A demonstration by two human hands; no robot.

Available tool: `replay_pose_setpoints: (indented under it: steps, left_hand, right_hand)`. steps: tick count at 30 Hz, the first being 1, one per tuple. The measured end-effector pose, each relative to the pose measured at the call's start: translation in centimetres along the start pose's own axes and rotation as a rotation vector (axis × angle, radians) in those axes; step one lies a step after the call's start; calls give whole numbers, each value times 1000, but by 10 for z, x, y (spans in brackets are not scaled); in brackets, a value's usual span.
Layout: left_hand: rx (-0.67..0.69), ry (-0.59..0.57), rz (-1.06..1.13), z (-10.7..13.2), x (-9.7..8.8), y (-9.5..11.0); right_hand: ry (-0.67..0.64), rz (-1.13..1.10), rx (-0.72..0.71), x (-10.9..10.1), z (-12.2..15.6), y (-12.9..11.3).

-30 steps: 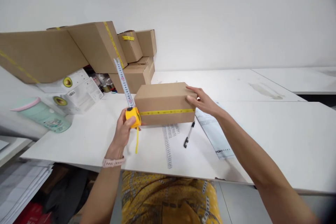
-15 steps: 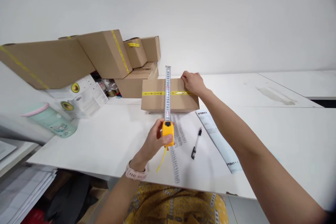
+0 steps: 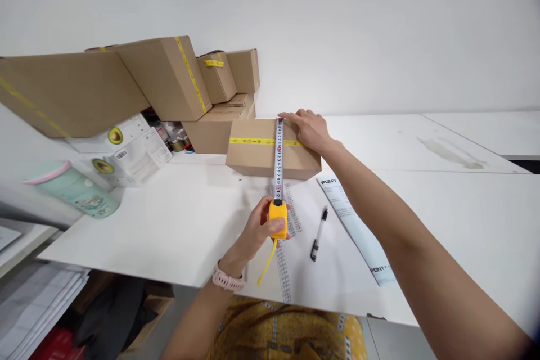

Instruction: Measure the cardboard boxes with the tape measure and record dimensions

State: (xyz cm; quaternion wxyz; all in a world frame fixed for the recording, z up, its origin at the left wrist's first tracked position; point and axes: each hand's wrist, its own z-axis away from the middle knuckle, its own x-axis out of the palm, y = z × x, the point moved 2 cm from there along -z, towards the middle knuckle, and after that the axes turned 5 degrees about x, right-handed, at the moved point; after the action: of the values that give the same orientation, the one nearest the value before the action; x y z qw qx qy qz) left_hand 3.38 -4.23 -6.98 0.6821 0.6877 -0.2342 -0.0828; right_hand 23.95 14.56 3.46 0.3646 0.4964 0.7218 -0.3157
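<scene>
My left hand (image 3: 257, 228) is closed round a yellow tape measure (image 3: 277, 220), thumb on its case and a yellow strap hanging below. Its metal blade (image 3: 279, 163) runs away from me across the top of a cardboard box (image 3: 253, 158) sealed with yellow tape. At the box's far edge my right hand (image 3: 311, 130) grips the box, its index finger stretched to the blade's end. The thumb is partly hidden. Below the tape measure lie printed ruler-like strips (image 3: 283, 273) on white paper. A black-capped pen (image 3: 319, 234) rests to the right.
Stacked cardboard boxes (image 3: 156, 76) and white avocado-printed boxes (image 3: 139, 157) stand at the left against the wall. A mint tumbler (image 3: 80, 194) leans near them. Right of the pen, a pale PONY-printed packet (image 3: 356, 228) lies partly under my right forearm. The table's front edge is close to me.
The tape blade has come down and right onto the box, its end now at the far edge. My right index finger has reached left to that end. The view has shifted slightly.
</scene>
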Motion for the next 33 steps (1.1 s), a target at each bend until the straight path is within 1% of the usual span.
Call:
replay_pose_setpoints:
  steps: [5, 8, 12, 16, 19, 22, 25, 27, 30, 33]
  left_hand:
    - [1, -17, -18, -2, -13, -6]
    - [-5, -25, -22, -2, -19, -9]
    - [-23, -40, 8, -4, -19, -15]
    - [-19, -53, 16, -5, -19, -20]
    - [9, -68, 38, -1, -19, -21]
    - [63, -94, 71, 14, -19, -21]
    - [91, -96, 65, 38, -17, -24]
    - [62, -87, 32, 54, -13, -29]
    - [-22, -86, 9, 78, -5, -37]
    - [-99, -123, -48, 97, 4, -41]
  right_hand:
    - [-23, -20, -31, 3, -1, 3]
    - [-16, -48, -37, 5, -2, 5]
    - [11, -68, -33, 9, -3, 8]
    - [11, -54, -26, 9, -1, 6]
    - [42, -58, 2, 7, 3, 2]
    - [87, -32, 53, 5, 11, -5]
    - [99, 8, 38, 1, 28, -15]
    - [102, 9, 15, -2, 47, -22]
    - [84, -14, -2, -4, 86, -32]
    - [23, -99, -14, -2, 131, -40]
